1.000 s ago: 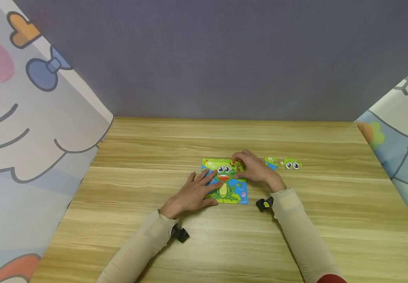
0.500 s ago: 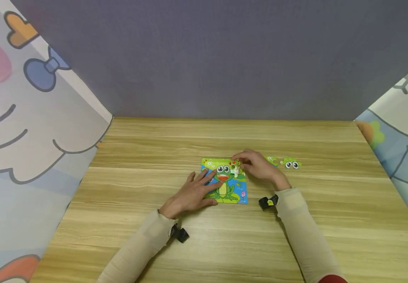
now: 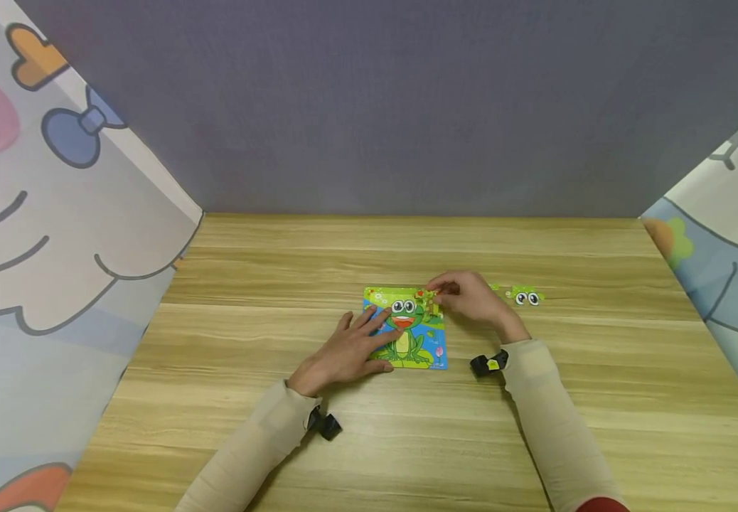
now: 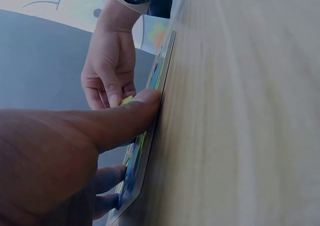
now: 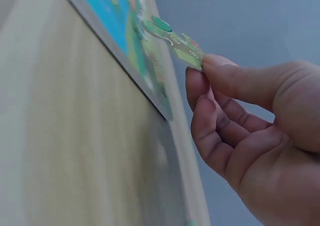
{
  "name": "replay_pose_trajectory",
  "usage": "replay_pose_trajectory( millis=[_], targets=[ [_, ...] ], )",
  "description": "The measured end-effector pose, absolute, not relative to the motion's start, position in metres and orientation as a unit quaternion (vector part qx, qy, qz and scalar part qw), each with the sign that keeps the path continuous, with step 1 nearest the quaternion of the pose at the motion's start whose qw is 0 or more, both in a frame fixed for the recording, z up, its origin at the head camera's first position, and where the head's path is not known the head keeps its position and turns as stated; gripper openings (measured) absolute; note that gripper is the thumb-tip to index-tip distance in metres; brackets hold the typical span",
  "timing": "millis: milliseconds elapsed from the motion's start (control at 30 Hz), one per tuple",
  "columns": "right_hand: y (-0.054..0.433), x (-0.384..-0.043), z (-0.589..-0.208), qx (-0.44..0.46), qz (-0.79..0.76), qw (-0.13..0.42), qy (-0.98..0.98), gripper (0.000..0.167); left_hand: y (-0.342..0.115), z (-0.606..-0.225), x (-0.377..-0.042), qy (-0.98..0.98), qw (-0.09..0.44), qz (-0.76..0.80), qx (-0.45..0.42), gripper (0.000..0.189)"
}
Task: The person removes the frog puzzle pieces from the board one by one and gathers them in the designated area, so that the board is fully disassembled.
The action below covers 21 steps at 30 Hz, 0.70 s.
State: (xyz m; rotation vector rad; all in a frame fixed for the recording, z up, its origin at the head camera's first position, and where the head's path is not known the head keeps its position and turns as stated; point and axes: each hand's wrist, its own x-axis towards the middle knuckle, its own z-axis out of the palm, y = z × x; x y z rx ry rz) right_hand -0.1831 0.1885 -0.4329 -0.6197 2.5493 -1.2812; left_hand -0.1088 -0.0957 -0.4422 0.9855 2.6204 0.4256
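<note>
A frog picture puzzle (image 3: 434, 355) in a flat tray lies mid-table in the head view. My left hand (image 3: 346, 350) rests on its left side with the fingers spread; in the left wrist view the thumb (image 4: 146, 96) lies over the tray's near edge. At the upper right corner, my right hand (image 3: 474, 299) pinches a green puzzle piece (image 5: 184, 48) between thumb and fingers. That piece is tilted, its far end close to the picture; whether it touches is unclear. Right of this hand lies a puzzle piece with two cartoon eyes (image 3: 527, 296).
Beside the eye piece, another green puzzle piece (image 3: 494, 286) is mostly hidden behind my right hand. The wood-grain table (image 3: 266, 284) ends at a grey panel (image 3: 407, 107) behind, with cartoon-printed walls (image 3: 55, 284) on both sides.
My right hand has drawn back slightly to the right from the puzzle's upper right corner, the piece tilting up in its fingers. My left hand has stayed in place.
</note>
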Motion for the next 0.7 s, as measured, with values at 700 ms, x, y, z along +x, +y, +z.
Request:
replay_pose_trajectory(
  millis=[700],
  targets=[
    [0.281, -0.178, -0.411, -0.122, -0.561, 0.026, 0.818, 0.028, -0.096, -0.444, -0.108, 0.916, 0.142, 0.135, 0.350, 0.065]
  ],
)
